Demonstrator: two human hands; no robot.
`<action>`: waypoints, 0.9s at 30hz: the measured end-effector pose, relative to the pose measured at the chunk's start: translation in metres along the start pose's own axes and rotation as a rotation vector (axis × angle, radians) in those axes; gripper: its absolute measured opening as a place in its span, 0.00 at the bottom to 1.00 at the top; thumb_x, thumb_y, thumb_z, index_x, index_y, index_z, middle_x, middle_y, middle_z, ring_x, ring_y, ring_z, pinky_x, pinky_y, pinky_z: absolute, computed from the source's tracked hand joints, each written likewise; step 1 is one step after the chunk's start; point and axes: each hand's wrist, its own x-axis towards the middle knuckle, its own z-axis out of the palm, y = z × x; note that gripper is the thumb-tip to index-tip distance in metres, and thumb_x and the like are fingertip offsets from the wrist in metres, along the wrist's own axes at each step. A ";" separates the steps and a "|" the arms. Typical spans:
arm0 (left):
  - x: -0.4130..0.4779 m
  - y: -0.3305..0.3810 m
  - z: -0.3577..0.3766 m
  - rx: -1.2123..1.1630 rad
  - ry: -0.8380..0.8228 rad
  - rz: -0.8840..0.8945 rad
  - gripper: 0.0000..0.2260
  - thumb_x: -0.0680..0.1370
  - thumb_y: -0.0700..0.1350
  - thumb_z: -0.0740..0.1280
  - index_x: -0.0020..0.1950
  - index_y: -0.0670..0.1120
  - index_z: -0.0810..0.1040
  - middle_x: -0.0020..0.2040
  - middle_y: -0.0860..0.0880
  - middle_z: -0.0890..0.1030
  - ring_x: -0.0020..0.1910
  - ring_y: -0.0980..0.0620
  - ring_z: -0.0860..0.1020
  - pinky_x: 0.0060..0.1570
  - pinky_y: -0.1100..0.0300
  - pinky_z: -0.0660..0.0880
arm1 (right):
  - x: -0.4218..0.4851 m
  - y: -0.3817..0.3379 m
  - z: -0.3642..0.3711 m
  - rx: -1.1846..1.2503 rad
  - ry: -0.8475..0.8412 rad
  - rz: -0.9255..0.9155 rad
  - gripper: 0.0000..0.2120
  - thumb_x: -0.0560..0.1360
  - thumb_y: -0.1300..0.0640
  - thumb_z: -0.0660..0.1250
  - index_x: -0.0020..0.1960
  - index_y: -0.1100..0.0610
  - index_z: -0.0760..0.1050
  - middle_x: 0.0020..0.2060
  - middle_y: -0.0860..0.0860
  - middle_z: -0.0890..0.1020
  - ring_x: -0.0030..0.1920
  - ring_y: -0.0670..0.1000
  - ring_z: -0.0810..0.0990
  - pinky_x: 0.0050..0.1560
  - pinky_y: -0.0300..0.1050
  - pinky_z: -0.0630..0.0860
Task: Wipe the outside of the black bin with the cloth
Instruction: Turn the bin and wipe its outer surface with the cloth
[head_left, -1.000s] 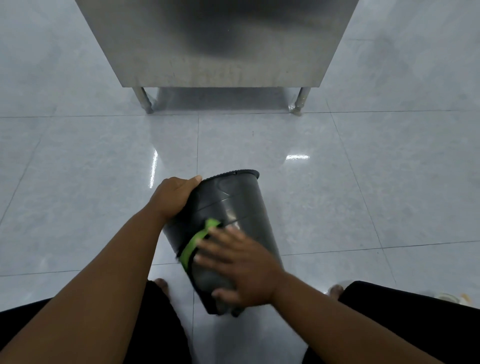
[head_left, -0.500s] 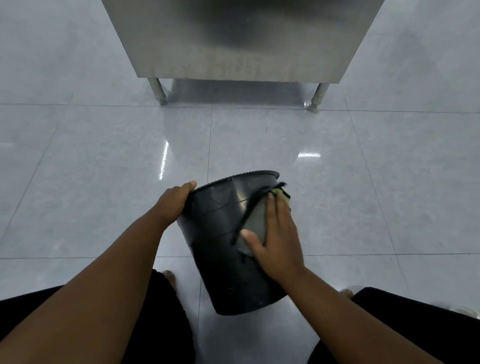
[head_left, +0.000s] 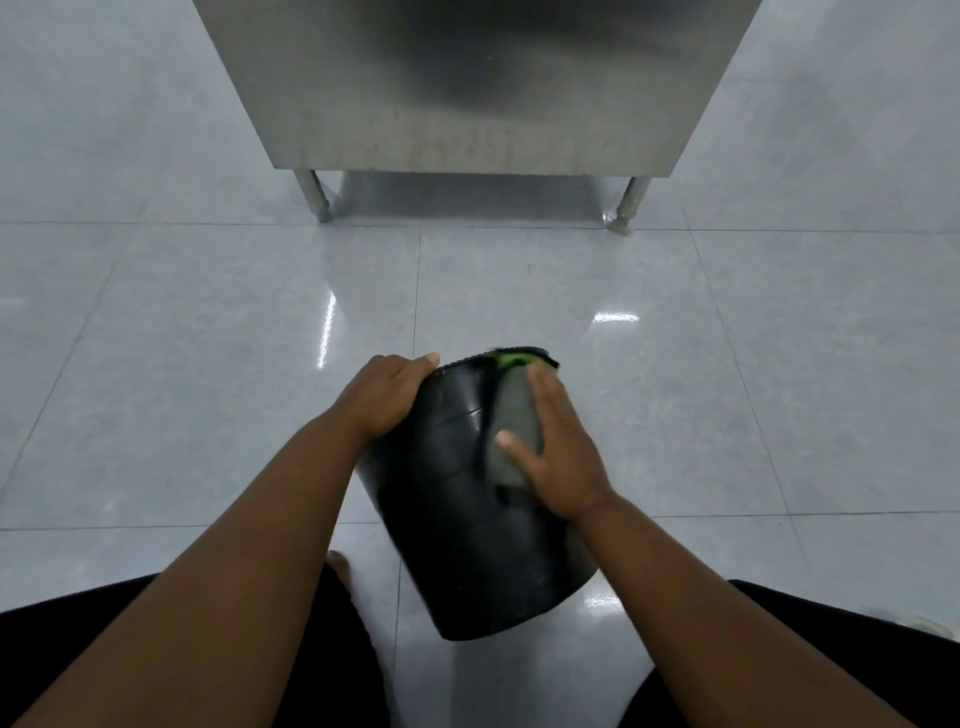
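The black bin (head_left: 457, 525) is tilted with its rim pointing away from me and its base toward my lap, held above the tiled floor. My left hand (head_left: 387, 395) grips the rim at its upper left. My right hand (head_left: 558, 447) lies flat on the bin's upper right wall and presses the cloth (head_left: 511, 415) against it. The cloth looks grey under my palm, with a green edge showing at the bin's rim. Most of the cloth is hidden beneath my fingers.
A stainless steel cabinet (head_left: 467, 83) on short metal legs (head_left: 317, 200) stands straight ahead on the glossy grey tiled floor (head_left: 208, 364). My knees in black clothing fill the bottom corners, and a bare foot (head_left: 340, 564) shows under my left arm.
My right hand slid the cloth from the bin's lower wall up to the part near the rim. The bin turned slightly in my hands; my left hand kept its hold on the rim.
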 end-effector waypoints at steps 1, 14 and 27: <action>0.001 -0.001 0.000 0.006 0.003 -0.005 0.26 0.82 0.56 0.58 0.26 0.47 0.66 0.27 0.51 0.71 0.31 0.50 0.71 0.38 0.55 0.67 | 0.003 0.004 -0.005 0.133 -0.001 0.168 0.37 0.77 0.35 0.60 0.81 0.46 0.57 0.78 0.43 0.63 0.78 0.45 0.60 0.75 0.40 0.59; 0.000 -0.010 -0.003 0.110 0.019 0.010 0.26 0.83 0.55 0.57 0.28 0.42 0.68 0.29 0.45 0.73 0.33 0.47 0.71 0.41 0.51 0.67 | -0.029 -0.065 0.041 -0.691 -0.302 -0.631 0.36 0.73 0.38 0.65 0.75 0.56 0.70 0.77 0.53 0.68 0.81 0.59 0.54 0.80 0.63 0.47; 0.003 -0.031 -0.011 -0.155 0.044 -0.104 0.18 0.75 0.54 0.61 0.33 0.42 0.68 0.31 0.47 0.68 0.36 0.48 0.67 0.41 0.52 0.63 | -0.066 0.028 0.004 0.210 -0.085 0.258 0.46 0.72 0.22 0.55 0.81 0.46 0.51 0.79 0.48 0.61 0.78 0.48 0.63 0.76 0.52 0.66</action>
